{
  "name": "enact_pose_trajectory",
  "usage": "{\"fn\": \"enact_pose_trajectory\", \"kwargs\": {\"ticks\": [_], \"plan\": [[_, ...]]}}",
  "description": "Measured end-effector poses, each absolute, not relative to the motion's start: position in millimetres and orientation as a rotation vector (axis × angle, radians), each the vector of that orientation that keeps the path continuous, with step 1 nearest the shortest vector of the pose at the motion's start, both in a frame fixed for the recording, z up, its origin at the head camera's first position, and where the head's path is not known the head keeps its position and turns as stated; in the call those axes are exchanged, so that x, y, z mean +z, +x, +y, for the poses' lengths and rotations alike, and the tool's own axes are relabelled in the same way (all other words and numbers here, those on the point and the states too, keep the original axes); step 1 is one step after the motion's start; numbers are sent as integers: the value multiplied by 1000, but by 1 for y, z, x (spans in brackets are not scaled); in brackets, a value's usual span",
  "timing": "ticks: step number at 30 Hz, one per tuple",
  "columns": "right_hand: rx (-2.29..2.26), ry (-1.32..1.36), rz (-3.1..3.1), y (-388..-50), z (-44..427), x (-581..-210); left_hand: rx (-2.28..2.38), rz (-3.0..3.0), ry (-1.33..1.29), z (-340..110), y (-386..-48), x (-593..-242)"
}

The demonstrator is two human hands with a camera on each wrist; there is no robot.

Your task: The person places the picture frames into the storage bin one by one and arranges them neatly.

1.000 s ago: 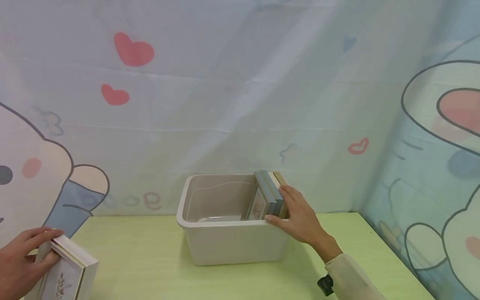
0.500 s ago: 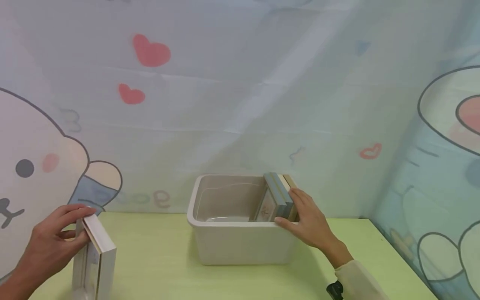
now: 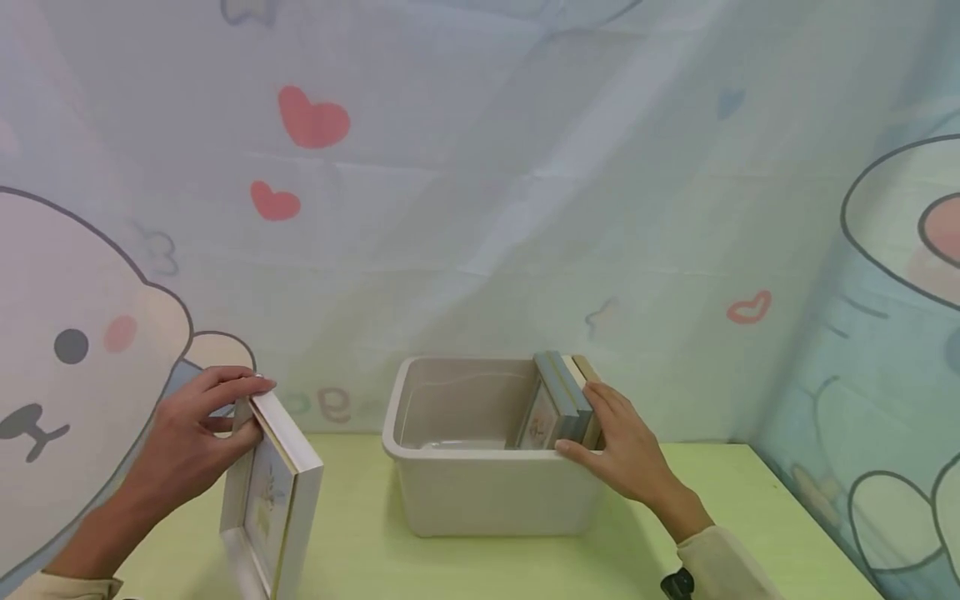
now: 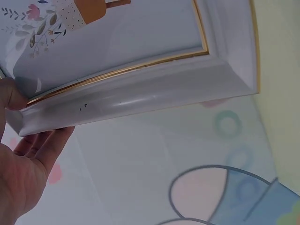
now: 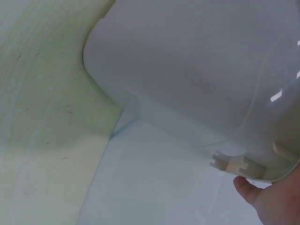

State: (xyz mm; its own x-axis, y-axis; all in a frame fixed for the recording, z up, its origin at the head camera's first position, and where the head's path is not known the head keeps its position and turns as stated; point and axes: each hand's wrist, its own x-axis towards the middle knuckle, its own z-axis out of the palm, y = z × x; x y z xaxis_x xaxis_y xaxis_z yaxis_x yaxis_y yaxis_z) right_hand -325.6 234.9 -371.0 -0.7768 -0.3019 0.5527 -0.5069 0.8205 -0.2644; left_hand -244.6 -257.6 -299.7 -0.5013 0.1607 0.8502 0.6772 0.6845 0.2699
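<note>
In the head view my left hand (image 3: 191, 425) grips a white picture frame (image 3: 303, 525) by its upper corner, thumb on the near side and fingers over the top. The frame stands upright left of the bin. Up close in the left wrist view, the frame (image 4: 140, 91) has a gold inner edge and a print of flowers and a popsicle. My right hand (image 3: 633, 454) rests at the right end of a pale plastic bin (image 3: 495, 496). Its fingers touch the outermost of several picture frames (image 3: 561, 390) inside, blue, cream and tan. The thumb lies at the front rim.
Bin and hands are over a pale green table (image 3: 352, 517). Right behind it hangs a cartoon-printed cloth (image 3: 480, 208), which also covers the right side. The bin's left part shows its bare inner wall (image 3: 457, 400).
My left hand has carried the white frame rightward and up, closer to the bin, turning it more upright. My right hand stays at the bin's right end; the head view has shifted slightly.
</note>
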Motion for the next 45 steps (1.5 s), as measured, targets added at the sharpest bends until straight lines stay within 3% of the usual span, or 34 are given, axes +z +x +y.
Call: {"fn": "enact_pose_trajectory", "kwargs": {"ticks": [25,39,45], "plan": [[538,599,-2497,-326,233,-375,-950,-1937,-850,-180,-293,-197],[534,594,-2485,-326,236,-373,-1002,-1879,-969,-121,-331,-170],[538,606,-2482,-325,236,-371,-1006,-1882,-1032,-95,-347,-173]]}}
